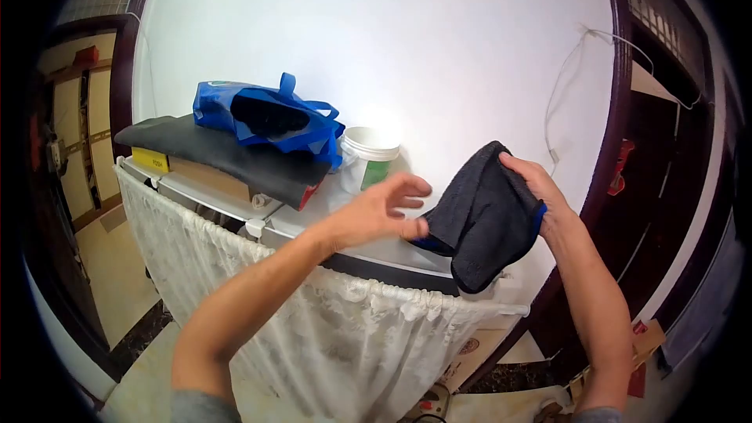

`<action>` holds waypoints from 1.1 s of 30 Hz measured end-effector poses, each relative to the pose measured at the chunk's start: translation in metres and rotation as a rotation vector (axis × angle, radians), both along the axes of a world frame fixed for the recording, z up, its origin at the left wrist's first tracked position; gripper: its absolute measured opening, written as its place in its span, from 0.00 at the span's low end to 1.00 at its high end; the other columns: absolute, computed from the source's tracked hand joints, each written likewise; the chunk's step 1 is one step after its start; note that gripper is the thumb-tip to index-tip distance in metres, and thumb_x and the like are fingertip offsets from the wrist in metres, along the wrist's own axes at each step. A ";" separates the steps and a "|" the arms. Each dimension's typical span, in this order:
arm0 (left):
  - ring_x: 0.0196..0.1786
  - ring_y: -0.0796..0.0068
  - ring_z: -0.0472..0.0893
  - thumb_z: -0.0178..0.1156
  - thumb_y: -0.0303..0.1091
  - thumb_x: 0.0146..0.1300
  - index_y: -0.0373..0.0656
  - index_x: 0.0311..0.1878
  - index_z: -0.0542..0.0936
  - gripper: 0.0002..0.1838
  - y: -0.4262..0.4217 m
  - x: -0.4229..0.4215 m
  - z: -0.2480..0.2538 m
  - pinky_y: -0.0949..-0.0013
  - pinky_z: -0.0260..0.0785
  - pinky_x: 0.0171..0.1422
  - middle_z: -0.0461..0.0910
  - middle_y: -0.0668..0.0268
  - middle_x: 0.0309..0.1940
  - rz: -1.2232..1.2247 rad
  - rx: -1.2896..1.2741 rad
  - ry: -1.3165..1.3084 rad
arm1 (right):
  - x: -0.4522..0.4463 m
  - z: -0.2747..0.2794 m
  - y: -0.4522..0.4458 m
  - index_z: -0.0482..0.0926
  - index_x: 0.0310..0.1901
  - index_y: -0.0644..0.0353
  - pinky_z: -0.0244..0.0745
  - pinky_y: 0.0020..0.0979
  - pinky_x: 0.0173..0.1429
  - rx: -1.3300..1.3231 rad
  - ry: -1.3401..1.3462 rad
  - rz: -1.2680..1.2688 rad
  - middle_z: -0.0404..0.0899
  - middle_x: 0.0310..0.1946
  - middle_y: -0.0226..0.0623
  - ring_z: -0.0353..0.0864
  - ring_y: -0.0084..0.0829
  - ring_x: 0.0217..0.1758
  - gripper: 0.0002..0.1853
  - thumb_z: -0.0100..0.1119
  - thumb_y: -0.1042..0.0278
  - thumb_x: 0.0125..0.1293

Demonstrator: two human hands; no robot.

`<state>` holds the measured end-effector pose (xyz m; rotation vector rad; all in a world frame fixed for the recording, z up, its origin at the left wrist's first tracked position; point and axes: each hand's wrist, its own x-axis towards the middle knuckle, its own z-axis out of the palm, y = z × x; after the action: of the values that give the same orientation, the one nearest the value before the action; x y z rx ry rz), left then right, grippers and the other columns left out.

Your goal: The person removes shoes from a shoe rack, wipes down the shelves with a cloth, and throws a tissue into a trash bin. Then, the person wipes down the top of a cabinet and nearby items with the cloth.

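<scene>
A dark grey cloth [489,219] with blue showing along parts of its edge hangs in front of me, folded and drooping to a rounded lower corner. My right hand [536,192] grips its upper right side, the thumb near the top and the other fingers mostly hidden behind the fabric. At the cloth's left edge is my left hand [380,211], its fingers apart and slightly blurred. The left thumb tip lies close to the fabric; whether it touches I cannot tell.
A white ledge [294,223] with a lace curtain [329,321] along its front stands against the wall. On it are a blue bag [215,106], a black sheet [176,141] over boxes, and a white bucket [372,141]. Dark doorframes flank the wall; a cable [560,94] hangs right.
</scene>
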<state>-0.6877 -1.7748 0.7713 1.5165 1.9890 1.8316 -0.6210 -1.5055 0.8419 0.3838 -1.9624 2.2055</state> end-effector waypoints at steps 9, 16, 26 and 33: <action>0.38 0.86 0.74 0.53 0.39 0.74 0.45 0.44 0.78 0.09 -0.014 0.000 0.028 0.78 0.70 0.48 0.77 0.74 0.36 0.257 0.296 -0.122 | 0.013 0.004 -0.002 0.73 0.53 0.68 0.80 0.28 0.51 0.277 0.084 0.121 0.80 0.43 0.41 0.82 0.30 0.40 0.26 0.71 0.69 0.54; 0.34 0.67 0.81 0.53 0.43 0.72 0.36 0.41 0.80 0.17 -0.035 -0.025 0.062 0.67 0.76 0.43 0.82 0.61 0.29 0.788 -0.393 0.361 | -0.004 0.001 0.008 0.80 0.42 0.66 0.72 0.22 0.39 0.856 0.094 -0.066 0.80 0.25 0.27 0.77 0.18 0.31 0.15 0.70 0.66 0.57; 0.61 0.45 0.74 0.42 0.60 0.72 0.45 0.59 0.77 0.30 0.037 0.041 -0.038 0.51 0.64 0.68 0.77 0.48 0.56 0.440 -0.663 0.541 | 0.038 -0.071 -0.042 0.80 0.44 0.63 0.73 0.46 0.48 1.500 0.283 -0.143 0.80 0.39 0.51 0.79 0.51 0.45 0.18 0.50 0.54 0.70; 0.68 0.37 0.67 0.33 0.62 0.73 0.51 0.67 0.72 0.33 -0.020 0.031 -0.029 0.51 0.55 0.75 0.70 0.52 0.66 0.543 -0.904 0.515 | -0.016 -0.094 -0.075 0.72 0.51 0.67 0.68 0.45 0.58 1.375 0.488 0.252 0.73 0.46 0.54 0.73 0.53 0.52 0.23 0.46 0.50 0.73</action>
<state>-0.6563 -1.7952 0.7421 1.2527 3.0379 0.3476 -0.6375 -1.5804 0.7480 1.1818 -2.7991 0.3506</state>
